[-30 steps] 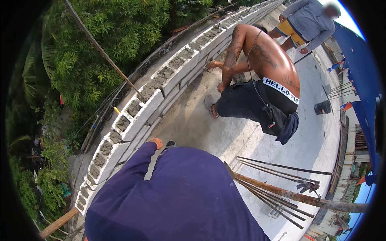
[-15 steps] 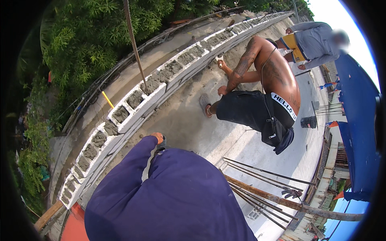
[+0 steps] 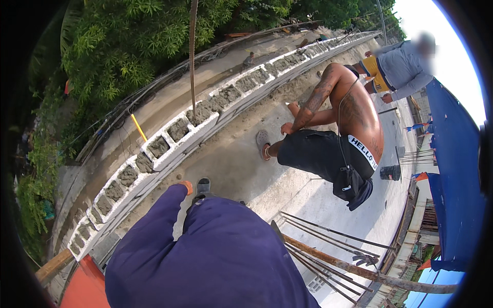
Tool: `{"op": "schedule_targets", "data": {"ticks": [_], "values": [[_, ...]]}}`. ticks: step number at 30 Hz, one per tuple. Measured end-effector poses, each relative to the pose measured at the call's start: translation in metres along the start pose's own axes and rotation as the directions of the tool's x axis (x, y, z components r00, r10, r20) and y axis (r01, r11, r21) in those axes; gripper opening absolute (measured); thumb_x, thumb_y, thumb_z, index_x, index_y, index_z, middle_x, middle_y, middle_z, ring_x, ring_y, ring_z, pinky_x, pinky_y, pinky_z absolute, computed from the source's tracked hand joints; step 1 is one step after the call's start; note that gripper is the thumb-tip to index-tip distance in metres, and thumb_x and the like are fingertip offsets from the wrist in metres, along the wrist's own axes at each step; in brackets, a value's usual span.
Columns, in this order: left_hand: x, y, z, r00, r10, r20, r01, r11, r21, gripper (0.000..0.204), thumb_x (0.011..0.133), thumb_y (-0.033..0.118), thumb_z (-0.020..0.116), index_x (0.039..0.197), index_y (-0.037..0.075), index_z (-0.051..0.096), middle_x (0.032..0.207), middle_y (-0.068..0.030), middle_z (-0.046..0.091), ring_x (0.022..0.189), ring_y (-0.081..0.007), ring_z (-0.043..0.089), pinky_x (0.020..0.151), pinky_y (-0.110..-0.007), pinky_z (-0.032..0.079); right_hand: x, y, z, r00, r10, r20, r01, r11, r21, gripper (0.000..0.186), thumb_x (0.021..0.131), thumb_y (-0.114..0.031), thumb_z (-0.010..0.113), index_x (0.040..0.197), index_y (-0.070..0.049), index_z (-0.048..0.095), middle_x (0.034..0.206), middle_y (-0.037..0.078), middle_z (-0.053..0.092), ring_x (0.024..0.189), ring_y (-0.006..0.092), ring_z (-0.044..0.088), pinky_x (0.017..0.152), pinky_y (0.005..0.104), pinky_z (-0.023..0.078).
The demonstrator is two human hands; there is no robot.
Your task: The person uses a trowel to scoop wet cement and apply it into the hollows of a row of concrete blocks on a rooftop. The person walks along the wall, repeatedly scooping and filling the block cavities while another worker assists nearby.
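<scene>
My left hand point(image 3: 188, 187) hangs beyond a dark blue sleeve point(image 3: 149, 226), close to the inner side of a low hollow-block wall point(image 3: 177, 149). Its fingers are too small and partly hidden to read. Grey mortar point(image 3: 178, 129) fills many of the block cores along the top, and an upright rebar point(image 3: 193, 61) rises from one of them. My right hand is out of sight. A dark, flat, pointed piece point(image 3: 277, 231) shows beside my right side; what holds it, if anything, is hidden.
A co-worker point(image 3: 359, 110) in black shorts bends toward the wall ahead. Another person point(image 3: 403, 66) in grey stands farther back. Rebars point(image 3: 328, 272) and a rusty pipe point(image 3: 349, 267) extend at right. A black bucket point(image 3: 390, 173) stands beyond; a blue tarp point(image 3: 457, 169) hangs far right.
The view has shifted, so the wall and co-worker sit lower in the picture. My left hand now appears slightly farther left, and more of my grey shoe shows. The co-worker remains bent over.
</scene>
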State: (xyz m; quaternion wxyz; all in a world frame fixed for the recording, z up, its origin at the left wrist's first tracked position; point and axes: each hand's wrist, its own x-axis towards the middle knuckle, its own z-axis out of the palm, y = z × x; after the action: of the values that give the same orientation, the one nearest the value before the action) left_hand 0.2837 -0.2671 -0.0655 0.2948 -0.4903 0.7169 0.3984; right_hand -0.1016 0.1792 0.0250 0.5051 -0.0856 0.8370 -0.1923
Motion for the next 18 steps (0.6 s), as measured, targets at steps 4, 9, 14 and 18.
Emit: {"op": "schedule_targets", "data": {"ticks": [4,9,14,18], "values": [[0.003,-0.018,0.003,0.997,-0.034,-0.065,0.032,0.999,-0.032,0.034,0.076,0.028,0.046,0.100,0.012,0.064,0.107,-0.0145,0.060,0.101,-0.0328,0.056,0.089,-0.041,0.043,-0.025,-0.036,0.014,0.986,0.152,-0.069,-0.141,0.979,0.144,0.024,0.074,-0.017,0.064,0.088,0.003,0.061,0.076,0.006,0.061,0.061,0.0138,0.056,0.054,0.0284,0.045],[0.004,-0.005,-0.006,0.999,-0.021,-0.045,0.020,1.000,-0.022,0.035,0.079,0.027,0.044,0.104,0.012,0.063,0.110,-0.0159,0.058,0.104,-0.0339,0.054,0.091,-0.041,0.042,-0.024,-0.043,0.017,0.983,0.153,-0.104,-0.148,0.988,0.050,0.033,0.072,-0.018,0.066,0.096,0.004,0.062,0.079,0.007,0.063,0.063,0.0135,0.057,0.056,0.0277,0.046],[0.022,0.025,-0.010,0.999,0.036,-0.030,-0.040,0.990,-0.133,0.033,0.075,0.025,0.047,0.102,0.014,0.064,0.107,-0.0141,0.060,0.102,-0.0331,0.055,0.089,-0.039,0.043,-0.001,-0.048,-0.008,0.990,0.126,-0.059,-0.128,0.991,-0.032,0.034,0.072,-0.017,0.066,0.098,0.004,0.062,0.080,0.008,0.063,0.063,0.0138,0.057,0.058,0.0272,0.046],[0.031,0.045,-0.011,0.996,0.056,-0.063,-0.071,0.961,-0.268,0.032,0.074,0.022,0.049,0.100,0.014,0.065,0.109,-0.0115,0.060,0.103,-0.0319,0.056,0.088,-0.038,0.044,-0.021,-0.110,-0.048,0.985,0.163,-0.051,-0.169,0.977,-0.129,0.034,0.072,-0.017,0.066,0.098,0.004,0.062,0.080,0.008,0.063,0.063,0.0138,0.057,0.058,0.0270,0.047]]}}
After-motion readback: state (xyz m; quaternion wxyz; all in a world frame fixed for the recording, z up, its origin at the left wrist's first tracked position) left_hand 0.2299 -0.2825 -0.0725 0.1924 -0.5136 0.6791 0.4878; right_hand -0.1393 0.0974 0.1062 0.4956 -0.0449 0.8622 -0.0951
